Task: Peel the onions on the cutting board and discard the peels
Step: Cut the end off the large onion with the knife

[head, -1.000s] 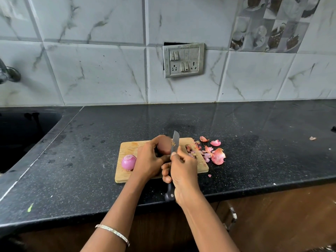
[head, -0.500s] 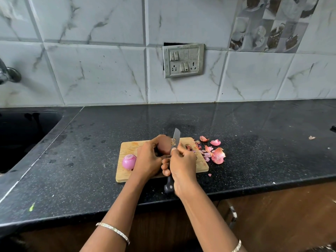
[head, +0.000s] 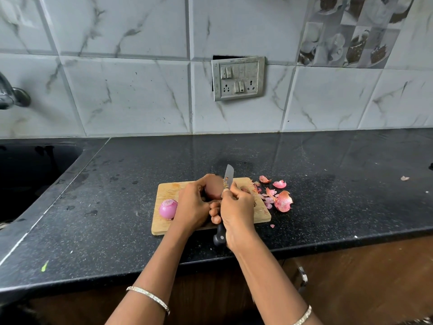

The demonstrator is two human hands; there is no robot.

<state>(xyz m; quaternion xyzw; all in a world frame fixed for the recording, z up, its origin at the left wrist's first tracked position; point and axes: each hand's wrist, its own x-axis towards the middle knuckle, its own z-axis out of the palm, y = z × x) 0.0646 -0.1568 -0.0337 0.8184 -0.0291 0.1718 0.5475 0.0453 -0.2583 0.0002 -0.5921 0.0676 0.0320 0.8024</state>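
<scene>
Onions sit on a wooden cutting board (head: 165,192) that lies on a black speckled countertop (head: 328,191), its near edge close to the counter's front lip. Wide bare counter stretches to the right of the board and behind it up to the marble-look tiled wall (head: 131,95); a dark sink basin (head: 30,174) opens at the far left. A steel switch-and-socket plate (head: 238,78) hangs on the wall above the board.

The left hand (head: 193,205) curls around an unpeeled brown-skinned onion (head: 214,188) over the board's middle. The right hand (head: 237,207) is clamped on a black-handled knife (head: 227,178), the blade pointing away toward the wall, its long axis nearly upright in the view, the flat lying against the onion's right side. A peeled purple onion (head: 168,208) rests on the board's left part, cut end facing up, just beside the left hand. Pink onion peels (head: 282,200) lie scattered off the board's right edge.
</scene>
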